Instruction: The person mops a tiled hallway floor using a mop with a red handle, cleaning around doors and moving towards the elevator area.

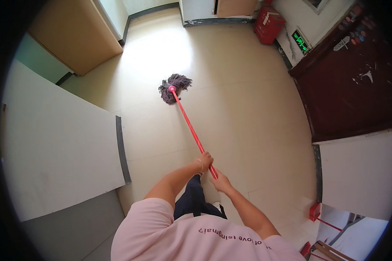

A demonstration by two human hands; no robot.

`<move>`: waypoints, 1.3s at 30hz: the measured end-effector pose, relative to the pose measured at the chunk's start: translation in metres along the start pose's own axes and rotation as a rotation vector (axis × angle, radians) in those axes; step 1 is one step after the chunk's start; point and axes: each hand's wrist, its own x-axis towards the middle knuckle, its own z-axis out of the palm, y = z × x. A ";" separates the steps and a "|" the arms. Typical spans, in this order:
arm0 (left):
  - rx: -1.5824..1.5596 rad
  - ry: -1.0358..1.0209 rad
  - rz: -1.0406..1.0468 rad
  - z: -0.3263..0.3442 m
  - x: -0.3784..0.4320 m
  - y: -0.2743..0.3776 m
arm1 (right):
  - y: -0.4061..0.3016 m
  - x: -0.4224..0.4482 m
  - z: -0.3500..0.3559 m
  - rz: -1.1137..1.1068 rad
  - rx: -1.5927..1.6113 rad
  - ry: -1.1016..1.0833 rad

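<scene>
A string mop with a dark grey-purple head (175, 81) rests on the tiled floor ahead of me. Its red handle (190, 125) slants back toward my body from a pink socket (172, 88). My left hand (205, 161) is wrapped around the handle, with a thin band at the wrist. Lower down, near the handle's end, my right hand (221, 182) also grips it. The strands fan out on the floor, mostly to the far side and the left of the socket.
White wall (65, 140) with dark skirting stands at left; beyond it is a brown door (75, 36). At right are a dark red door (349, 84), a lit green sign (300, 41) and a red box (269, 26) in the far corner. A red dustpan (315, 212) stands behind at right.
</scene>
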 end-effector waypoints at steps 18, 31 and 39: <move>0.092 -0.845 0.602 0.114 -0.128 0.406 | 0.121 -0.449 -0.033 0.376 0.143 0.075; -0.146 -0.180 0.380 0.081 -0.123 0.237 | 0.038 -0.298 -0.010 0.414 0.074 -0.043; -0.116 0.195 -0.117 0.018 -0.115 0.031 | -0.060 -0.080 0.057 0.175 0.132 -0.113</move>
